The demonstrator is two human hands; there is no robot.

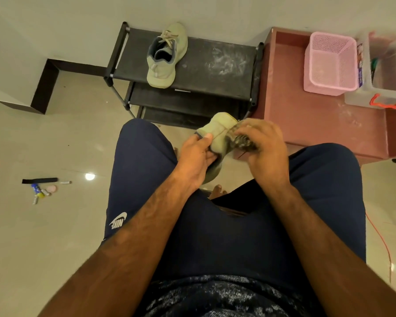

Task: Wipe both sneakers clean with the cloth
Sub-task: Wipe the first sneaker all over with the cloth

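Observation:
I sit with one pale green sneaker (217, 131) held above my knees. My left hand (197, 161) grips it at the heel collar, thumb on the upper. My right hand (265, 147) grips a dark mottled cloth (241, 139) and presses it against the sneaker's right side. Most of the cloth is hidden under my fingers. The second pale green sneaker (166, 56) stands on the top shelf of the black shoe rack (215, 72), with its laces loose and nothing touching it.
A reddish-brown low table (306, 124) stands right of the rack and carries a pink mesh basket (330, 62) and a clear box (386, 74). Small items (42, 187) lie scattered on the tiled floor at the left. An orange cord (380, 243) runs along the floor at the right.

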